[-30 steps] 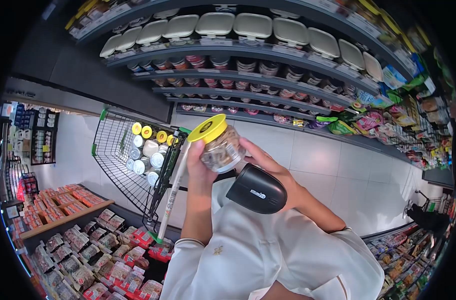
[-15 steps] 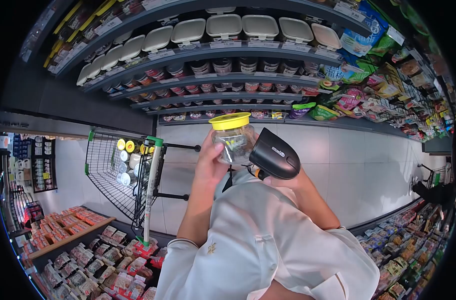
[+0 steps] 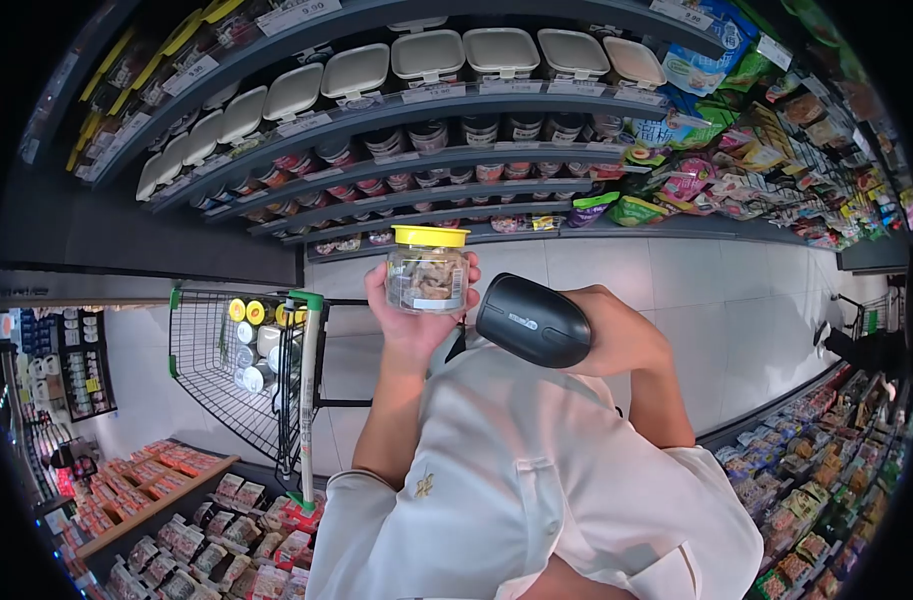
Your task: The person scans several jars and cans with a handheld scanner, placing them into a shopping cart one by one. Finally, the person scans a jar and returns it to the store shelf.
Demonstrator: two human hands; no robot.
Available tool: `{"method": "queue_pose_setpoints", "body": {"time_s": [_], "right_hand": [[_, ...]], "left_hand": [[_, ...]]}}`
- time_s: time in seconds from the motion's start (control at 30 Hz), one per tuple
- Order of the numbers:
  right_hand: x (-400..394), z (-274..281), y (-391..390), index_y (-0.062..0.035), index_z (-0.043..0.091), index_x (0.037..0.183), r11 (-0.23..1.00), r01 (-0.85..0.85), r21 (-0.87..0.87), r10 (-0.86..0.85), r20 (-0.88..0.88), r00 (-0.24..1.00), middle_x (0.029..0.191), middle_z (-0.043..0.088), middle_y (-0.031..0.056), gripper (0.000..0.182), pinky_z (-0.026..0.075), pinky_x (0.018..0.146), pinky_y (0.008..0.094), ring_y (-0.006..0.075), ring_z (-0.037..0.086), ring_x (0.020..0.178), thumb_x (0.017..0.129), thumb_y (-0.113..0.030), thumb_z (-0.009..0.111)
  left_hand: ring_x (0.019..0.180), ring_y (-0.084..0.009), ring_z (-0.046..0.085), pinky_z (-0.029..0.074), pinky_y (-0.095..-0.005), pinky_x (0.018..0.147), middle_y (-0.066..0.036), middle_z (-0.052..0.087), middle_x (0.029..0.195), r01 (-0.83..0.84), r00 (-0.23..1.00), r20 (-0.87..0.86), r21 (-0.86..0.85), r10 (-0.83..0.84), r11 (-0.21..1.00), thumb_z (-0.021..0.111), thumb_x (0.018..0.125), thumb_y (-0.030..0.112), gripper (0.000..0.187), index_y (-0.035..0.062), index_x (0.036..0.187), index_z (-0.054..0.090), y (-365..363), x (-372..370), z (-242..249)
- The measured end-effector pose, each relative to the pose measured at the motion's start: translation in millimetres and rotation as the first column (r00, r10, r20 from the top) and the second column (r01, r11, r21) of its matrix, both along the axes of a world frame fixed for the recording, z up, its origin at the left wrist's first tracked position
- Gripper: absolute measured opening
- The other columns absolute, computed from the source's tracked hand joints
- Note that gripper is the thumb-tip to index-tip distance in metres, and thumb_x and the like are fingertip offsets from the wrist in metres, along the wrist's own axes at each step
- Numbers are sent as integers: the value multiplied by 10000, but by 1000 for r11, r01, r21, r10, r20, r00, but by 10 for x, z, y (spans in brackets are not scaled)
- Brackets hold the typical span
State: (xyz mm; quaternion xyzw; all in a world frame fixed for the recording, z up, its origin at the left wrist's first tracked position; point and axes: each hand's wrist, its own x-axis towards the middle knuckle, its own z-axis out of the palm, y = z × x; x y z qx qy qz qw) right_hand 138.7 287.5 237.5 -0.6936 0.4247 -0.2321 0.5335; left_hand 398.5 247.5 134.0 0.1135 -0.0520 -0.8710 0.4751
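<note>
A clear jar (image 3: 428, 272) with a yellow lid and pale brown dried pieces inside stands upright in my left hand (image 3: 412, 322), whose fingers wrap its sides from below. A printed label with a barcode shows on the jar's right side. My right hand (image 3: 616, 335) is closed around a black handheld barcode scanner (image 3: 533, 320). The scanner's head points up and left towards the jar, with a gap between them. Its handle is hidden behind the head and my hand.
A shopping cart (image 3: 231, 365) with several jars and tubs in it stands at my left. Shelves of white-lidded tubs (image 3: 428, 55) and small jars rise ahead. Bagged snacks (image 3: 691, 180) hang at the right. Packaged goods (image 3: 216, 540) lie behind on the lower left.
The jar has moved left and turned, so its contents and barcode now show. The scanner has moved slightly left and down, away from touching distance of the jar.
</note>
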Motion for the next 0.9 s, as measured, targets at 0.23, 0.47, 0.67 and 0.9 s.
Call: {"method": "queue_pose_setpoints", "body": {"time_s": [0.23,0.47,0.67,0.9], "right_hand": [[280,64,-243,36,689,1049,999,-19,38,20,-36,999,889,749,144,439,552,748,348,202,709,800,657,-108,825],[873,-243,-285,29,636,1250,901,281,330,-386,318,866,1104,733,107,464,550,861,306,189,713,1040,794,54,723],[1243,-330,-267,25,611,1298,851,343,398,-502,423,754,1119,737,122,526,557,875,320,185,716,1026,787,58,735],[1228,-519,-161,29,625,1268,797,416,437,-580,366,727,1096,743,139,511,569,880,317,179,721,995,771,59,743]], "left_hand": [[1199,-374,595,472,-484,1042,-264,583,1319,-16,993,118,-53,22,998,556,794,564,853,-53,1381,512,-165,341,54],[1355,-311,493,379,-458,1150,-184,501,1449,-219,882,348,-297,319,929,663,862,213,744,12,1506,350,-187,655,-97],[1293,-235,528,456,-376,1079,-166,492,1424,-101,512,678,-562,527,821,814,795,14,899,-19,1523,290,-144,674,25],[1248,-290,560,463,-385,1044,-217,520,1385,113,331,702,-692,630,713,919,676,149,1036,-41,1509,333,-220,657,16]]}}
